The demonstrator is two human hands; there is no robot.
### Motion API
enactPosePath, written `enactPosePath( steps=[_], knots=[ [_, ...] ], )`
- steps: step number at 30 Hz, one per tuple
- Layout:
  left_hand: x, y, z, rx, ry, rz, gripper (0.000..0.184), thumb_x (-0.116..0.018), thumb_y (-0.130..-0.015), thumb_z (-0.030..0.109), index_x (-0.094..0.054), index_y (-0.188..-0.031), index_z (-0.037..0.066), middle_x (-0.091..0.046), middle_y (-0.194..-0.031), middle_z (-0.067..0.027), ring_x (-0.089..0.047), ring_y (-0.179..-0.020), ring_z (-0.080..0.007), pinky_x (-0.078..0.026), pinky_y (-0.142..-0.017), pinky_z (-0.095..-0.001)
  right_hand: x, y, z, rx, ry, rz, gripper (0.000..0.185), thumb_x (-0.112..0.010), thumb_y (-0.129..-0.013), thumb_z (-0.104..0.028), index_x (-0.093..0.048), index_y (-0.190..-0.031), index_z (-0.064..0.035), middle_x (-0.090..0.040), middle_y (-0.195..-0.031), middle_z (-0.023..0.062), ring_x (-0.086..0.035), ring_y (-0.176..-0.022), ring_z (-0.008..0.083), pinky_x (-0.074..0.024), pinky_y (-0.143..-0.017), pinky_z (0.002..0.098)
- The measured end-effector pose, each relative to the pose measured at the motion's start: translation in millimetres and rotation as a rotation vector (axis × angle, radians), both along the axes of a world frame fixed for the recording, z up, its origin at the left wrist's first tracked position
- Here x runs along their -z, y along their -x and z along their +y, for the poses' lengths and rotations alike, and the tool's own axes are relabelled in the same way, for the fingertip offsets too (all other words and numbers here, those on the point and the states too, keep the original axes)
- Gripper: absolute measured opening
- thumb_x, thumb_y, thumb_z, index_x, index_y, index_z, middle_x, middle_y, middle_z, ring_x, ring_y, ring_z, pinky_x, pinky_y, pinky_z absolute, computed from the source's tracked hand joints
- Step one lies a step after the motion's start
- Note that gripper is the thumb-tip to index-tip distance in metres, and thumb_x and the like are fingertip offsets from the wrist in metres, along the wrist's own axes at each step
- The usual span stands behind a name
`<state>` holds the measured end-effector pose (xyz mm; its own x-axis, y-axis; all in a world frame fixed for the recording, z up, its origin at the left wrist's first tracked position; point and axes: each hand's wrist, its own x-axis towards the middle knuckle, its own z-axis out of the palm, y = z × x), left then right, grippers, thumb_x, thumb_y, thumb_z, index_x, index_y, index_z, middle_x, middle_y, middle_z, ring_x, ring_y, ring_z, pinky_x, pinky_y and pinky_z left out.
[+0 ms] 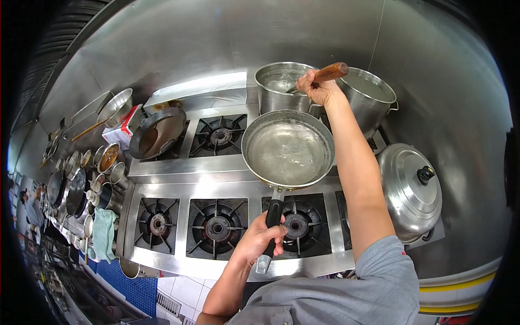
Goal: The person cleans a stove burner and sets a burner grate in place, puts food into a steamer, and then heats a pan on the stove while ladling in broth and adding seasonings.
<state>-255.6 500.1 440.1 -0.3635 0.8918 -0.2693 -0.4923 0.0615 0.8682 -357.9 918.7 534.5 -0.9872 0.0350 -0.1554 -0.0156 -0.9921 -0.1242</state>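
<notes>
My left hand (261,238) is wrapped round the black handle of a frying pan (287,154), which holds clear, rippling liquid. The pan is level above the stove, between the front and back burners. My right hand (318,89) grips a utensil with a thick wooden handle (331,72) and a metal shaft. That shaft slants down into a tall steel pot (279,100) of clear liquid at the back; the utensil's head cannot be made out. Close beside my right forearm stands a second tall pot (368,103), also with liquid in it.
A large lidded pot (409,189) sits at the right. On the back left burner rests a dark wok (158,132). Several front burners (218,228) hold no pans. Further left are a box (122,127), a strainer (116,107), bowls of food (109,156) and a green cloth (104,233).
</notes>
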Motion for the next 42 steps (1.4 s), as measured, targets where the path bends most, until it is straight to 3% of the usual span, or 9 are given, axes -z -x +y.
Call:
enactPosePath(
  steps=[3,10,15,22,24,26,30,36,42],
  knots=[
    [3.2,-5.3,2.0,-0.027,0.012,-0.002,0.026,-0.061,-0.078,0.004,-0.049,-0.101,-0.002,-0.051,-0.059,-0.0032,-0.055,-0.043,-0.0156,-0.042,-0.038,-0.0263,-22.6,-21.8,-18.4,0.011,-0.048,0.017,0.019,-0.051,-0.089,0.000,-0.034,-0.084,0.0057,-0.040,-0.078,0.0087,-0.051,-0.060,0.0132,-0.0621,-0.051,0.0234],
    [7.1,-6.9,4.2,-0.022,0.013,0.013,0.026,-0.061,-0.078,0.006,-0.048,-0.100,-0.001,-0.051,-0.060,-0.0028,-0.055,-0.043,-0.0146,-0.042,-0.040,-0.0254,-43.1,-64.5,-30.0,0.097,-0.229,0.154,0.020,-0.048,-0.084,0.007,-0.028,-0.082,0.0059,-0.037,-0.079,0.0072,-0.052,-0.053,0.0110,-0.0612,-0.050,0.0194],
    [5.3,-1.5,7.2,-0.010,-0.002,0.037,0.026,-0.061,-0.080,0.007,-0.047,-0.101,-0.001,-0.051,-0.061,-0.0025,-0.054,-0.044,-0.0138,-0.043,-0.041,-0.0252,-66.0,-99.2,-48.2,0.104,-0.252,0.165,0.039,-0.046,-0.084,0.006,-0.022,-0.110,0.0218,-0.042,-0.080,0.0113,-0.053,-0.053,0.0129,-0.0606,-0.048,0.0217],
    [14.0,15.6,2.5,0.053,-0.050,0.030,0.031,-0.063,-0.080,0.010,-0.048,-0.104,-0.003,-0.054,-0.064,-0.0038,-0.058,-0.049,-0.0164,-0.046,-0.044,-0.0256,-80.1,-163.5,-128.2,-0.007,-0.261,0.138,0.027,-0.042,-0.088,-0.002,-0.031,-0.104,0.0177,-0.048,-0.074,0.0115,-0.057,-0.052,0.0155,-0.0605,-0.047,0.0246],
    [13.7,16.1,-5.2,0.048,-0.070,0.020,0.025,-0.061,-0.081,0.007,-0.048,-0.101,-0.001,-0.049,-0.061,-0.0008,-0.052,-0.045,-0.0132,-0.041,-0.042,-0.0251,-69.0,-181.3,-159.1,-0.030,-0.279,0.134,0.018,-0.042,-0.088,-0.002,-0.035,-0.095,0.0121,-0.047,-0.074,0.0082,-0.058,-0.051,0.0145,-0.0613,-0.048,0.0253],
    [15.0,16.7,-18.8,0.053,-0.070,-0.001,0.023,-0.062,-0.081,0.007,-0.049,-0.099,0.001,-0.048,-0.061,-0.0006,-0.051,-0.044,-0.0134,-0.040,-0.042,-0.0256,-46.1,-196.8,-189.2,-0.080,-0.187,0.129,0.025,-0.041,-0.089,-0.006,-0.038,-0.102,0.0151,-0.052,-0.074,0.0104,-0.060,-0.052,0.0166,-0.0597,-0.046,0.0261],
    [30.4,18.3,-60.4,0.084,-0.066,-0.088,0.022,-0.066,-0.081,0.006,-0.048,-0.094,0.004,-0.050,-0.059,-0.0011,-0.051,-0.042,-0.0132,-0.039,-0.040,-0.0254,18.1,-229.0,-261.1,-0.144,-0.101,0.023,0.027,-0.042,-0.090,-0.015,-0.045,-0.109,0.0044,-0.053,-0.077,0.0067,-0.058,-0.051,0.0171,-0.0573,-0.042,0.0311],
    [75.9,15.7,-146.9,0.078,0.083,-0.055,0.025,-0.067,-0.080,0.007,-0.046,-0.092,0.004,-0.053,-0.062,-0.0030,-0.057,-0.044,-0.0145,-0.048,-0.041,-0.0267,129.0,-255.0,-380.3,0.044,-0.649,-0.191,0.022,-0.051,-0.094,-0.014,-0.047,-0.110,-0.0006,-0.048,-0.073,0.0029,-0.049,-0.043,0.0093,-0.0444,-0.032,0.0234],
    [134.5,11.9,-231.7,0.058,0.162,-0.087,0.022,-0.061,-0.079,0.003,-0.044,-0.093,0.003,-0.051,-0.061,-0.0048,-0.058,-0.044,-0.0180,-0.047,-0.040,-0.0293,189.2,-264.2,-461.6,-0.085,-0.756,-0.360,0.022,-0.053,-0.095,-0.014,-0.044,-0.112,-0.0043,-0.047,-0.067,0.0018,-0.048,-0.038,0.0096,-0.0423,-0.032,0.0235]
  ],
)
